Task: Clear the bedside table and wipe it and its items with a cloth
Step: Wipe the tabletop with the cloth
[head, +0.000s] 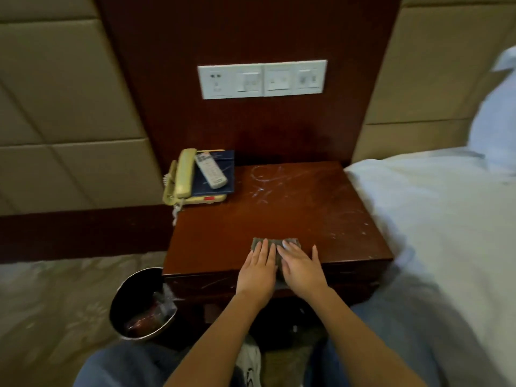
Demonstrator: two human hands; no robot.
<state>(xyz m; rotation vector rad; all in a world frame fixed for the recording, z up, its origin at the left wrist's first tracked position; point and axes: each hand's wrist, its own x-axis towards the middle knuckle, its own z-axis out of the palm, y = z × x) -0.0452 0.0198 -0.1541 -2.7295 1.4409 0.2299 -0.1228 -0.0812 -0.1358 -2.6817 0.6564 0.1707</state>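
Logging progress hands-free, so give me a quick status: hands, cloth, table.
Left hand and right hand flat on the cloth, front edge of table, no grip closed. White marks mid-table. Phone, blue folder, remote stacked back left, not yet cleared.

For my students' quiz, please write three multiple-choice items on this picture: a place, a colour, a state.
1. Where on the table is the remote? A front edge; B back left corner, on the folder; C right side.
2. What colour is the phone? A cream; B black; C red.
3. How do the left hand and right hand meet the cloth? A both flat on it; B one lifts it; C neither touches.
Key: B, it rests on the folder; A, it is plainly cream; A, both lie flat, pressing it.
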